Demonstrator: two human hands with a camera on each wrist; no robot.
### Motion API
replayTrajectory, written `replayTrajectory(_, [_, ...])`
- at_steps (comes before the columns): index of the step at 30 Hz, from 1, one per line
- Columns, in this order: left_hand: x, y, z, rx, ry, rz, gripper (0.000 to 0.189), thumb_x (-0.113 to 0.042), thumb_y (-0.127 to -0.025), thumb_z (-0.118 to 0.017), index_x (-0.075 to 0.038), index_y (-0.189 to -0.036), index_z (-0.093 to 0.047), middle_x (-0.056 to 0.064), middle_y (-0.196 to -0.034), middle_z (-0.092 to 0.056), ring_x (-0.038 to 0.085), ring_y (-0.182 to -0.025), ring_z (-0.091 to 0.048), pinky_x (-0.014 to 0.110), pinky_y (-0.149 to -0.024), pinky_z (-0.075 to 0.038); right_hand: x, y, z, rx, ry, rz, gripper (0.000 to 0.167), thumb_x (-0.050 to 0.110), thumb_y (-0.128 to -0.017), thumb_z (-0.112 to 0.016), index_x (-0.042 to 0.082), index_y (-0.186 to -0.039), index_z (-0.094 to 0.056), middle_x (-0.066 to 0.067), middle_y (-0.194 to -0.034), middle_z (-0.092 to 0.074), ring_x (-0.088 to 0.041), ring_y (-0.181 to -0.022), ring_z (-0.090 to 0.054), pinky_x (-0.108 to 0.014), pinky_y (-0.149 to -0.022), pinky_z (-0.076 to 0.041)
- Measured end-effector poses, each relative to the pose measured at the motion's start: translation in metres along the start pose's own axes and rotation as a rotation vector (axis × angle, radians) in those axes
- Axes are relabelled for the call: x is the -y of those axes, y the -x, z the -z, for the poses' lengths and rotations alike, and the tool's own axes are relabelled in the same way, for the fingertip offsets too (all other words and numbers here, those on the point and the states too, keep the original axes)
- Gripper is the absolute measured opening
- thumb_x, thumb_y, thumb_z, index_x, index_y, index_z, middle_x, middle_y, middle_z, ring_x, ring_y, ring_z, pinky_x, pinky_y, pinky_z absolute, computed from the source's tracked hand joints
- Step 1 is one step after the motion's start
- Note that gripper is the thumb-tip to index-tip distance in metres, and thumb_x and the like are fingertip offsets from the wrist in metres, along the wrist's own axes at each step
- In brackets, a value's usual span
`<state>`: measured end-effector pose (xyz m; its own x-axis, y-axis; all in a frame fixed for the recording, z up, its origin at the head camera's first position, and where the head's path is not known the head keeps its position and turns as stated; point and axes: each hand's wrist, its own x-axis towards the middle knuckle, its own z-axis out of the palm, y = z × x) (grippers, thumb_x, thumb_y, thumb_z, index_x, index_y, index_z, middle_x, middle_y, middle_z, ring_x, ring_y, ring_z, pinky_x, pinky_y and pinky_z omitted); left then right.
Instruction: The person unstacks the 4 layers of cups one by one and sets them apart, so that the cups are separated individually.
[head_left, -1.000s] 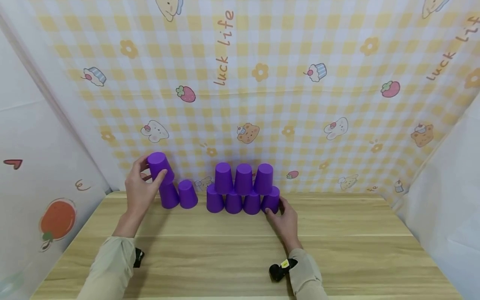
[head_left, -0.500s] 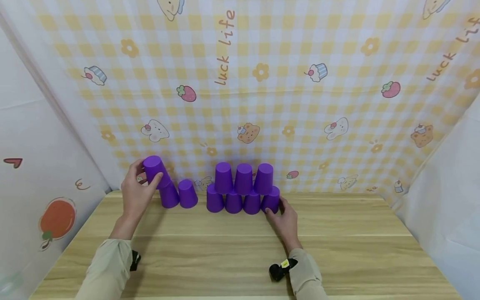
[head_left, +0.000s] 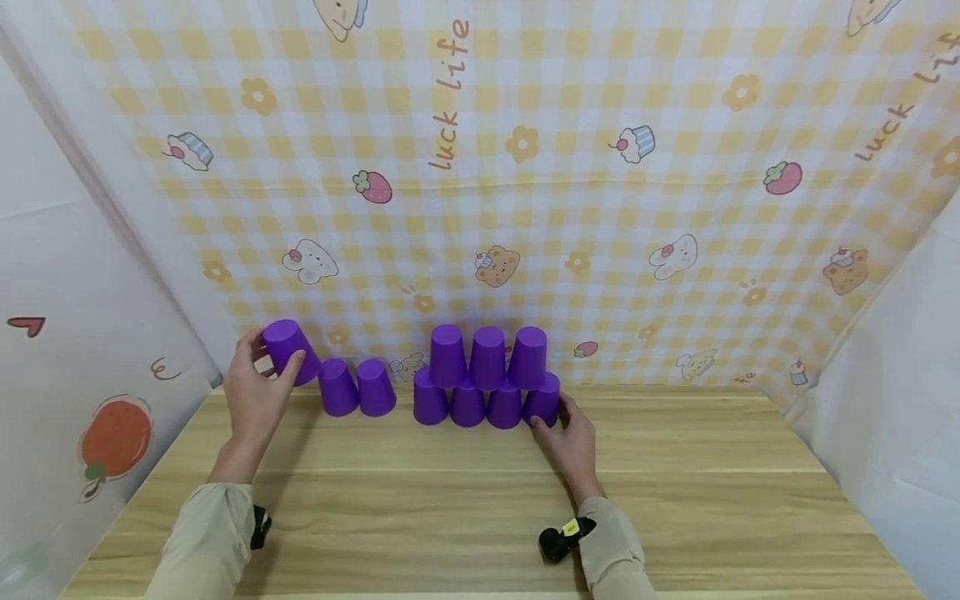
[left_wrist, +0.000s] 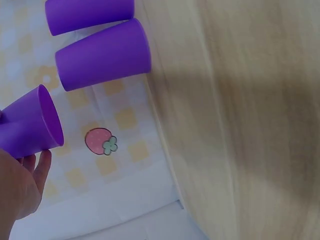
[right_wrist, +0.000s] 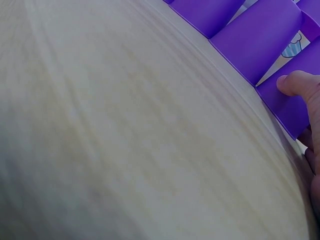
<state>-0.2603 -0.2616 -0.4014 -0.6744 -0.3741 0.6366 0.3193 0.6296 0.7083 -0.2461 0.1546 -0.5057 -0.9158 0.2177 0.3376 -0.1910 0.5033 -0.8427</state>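
Observation:
My left hand (head_left: 253, 396) holds a purple plastic cup (head_left: 283, 346) upside down between thumb and fingers, tilted and raised at the left. In the left wrist view, that cup's open rim (left_wrist: 51, 117) faces the table side. Two more upside-down cups stand close together to its right, the nearer one (head_left: 338, 388) beside the other (head_left: 377, 388). My right hand (head_left: 573, 442) grips the rightmost bottom cup (head_left: 542, 400) of a two-tier stack, thumb on its front; its other fingers are partly hidden behind. Three upper cups (head_left: 487, 358) rest across a row of several bottom cups (head_left: 467, 407).
Cups and stack stand near the back edge of a wood-grain table (head_left: 420, 517). A yellow checked cloth (head_left: 555, 208) hangs behind, and white cloth (head_left: 82, 275) covers the left side. A small black camera (head_left: 558, 543) sits at the right wrist.
My left hand has lifted its cup off the leftmost standing cup and carried it left and slightly down. My right hand and the stack have stayed still.

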Motion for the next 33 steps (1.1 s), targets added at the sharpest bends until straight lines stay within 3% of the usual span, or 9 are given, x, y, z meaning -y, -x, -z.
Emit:
replayTrajectory(16, [0.016,0.009,0.009,0.019,-0.037,0.041,0.056,-0.006,-0.078,-0.073,0.005,-0.127,-0.047,0.023,-0.118,-0.058,0.037,-0.099,-0.058,0.001,-0.065,-0.039,0.001,0.000,0.001,0.007,-0.010,-0.002,0.058,0.013,-0.077,-0.076,-0.003,-0.127,-0.052,-0.021,-0.121,-0.057,-0.031,-0.111,-0.055,-0.036,-0.097,-0.044])
replayTrajectory(25, [0.026,0.014,0.011,0.048,-0.032,0.051,0.055,-0.004,-0.078,-0.072,0.009,-0.124,-0.046,0.028,-0.116,-0.056,0.042,-0.101,-0.058,0.001,-0.067,-0.043,0.000,0.000,0.001,0.004,-0.013,0.000,0.058,0.013,-0.076,-0.076,-0.003,-0.127,-0.052,-0.021,-0.121,-0.057,-0.031,-0.111,-0.055,-0.036,-0.097,-0.044])
replayTrajectory(28, [0.029,0.015,0.011,0.057,-0.050,0.062,0.055,-0.003,-0.079,-0.072,0.009,-0.125,-0.045,0.028,-0.118,-0.056,0.042,-0.102,-0.057,0.010,-0.071,-0.049,-0.001,0.000,0.001,0.002,-0.008,0.004,0.057,0.013,-0.076,-0.076,-0.003,-0.126,-0.052,-0.020,-0.121,-0.057,-0.031,-0.111,-0.055,-0.036,-0.097,-0.044])
replayTrajectory(33, [0.030,0.018,0.010,0.085,-0.081,0.090,0.056,-0.002,-0.079,-0.071,0.010,-0.127,-0.042,0.030,-0.120,-0.054,0.043,-0.105,-0.056,0.043,-0.078,-0.052,-0.001,0.000,0.001,0.006,-0.013,0.003,0.058,0.012,-0.077,-0.076,-0.003,-0.127,-0.052,-0.021,-0.121,-0.057,-0.031,-0.111,-0.055,-0.036,-0.097,-0.044])
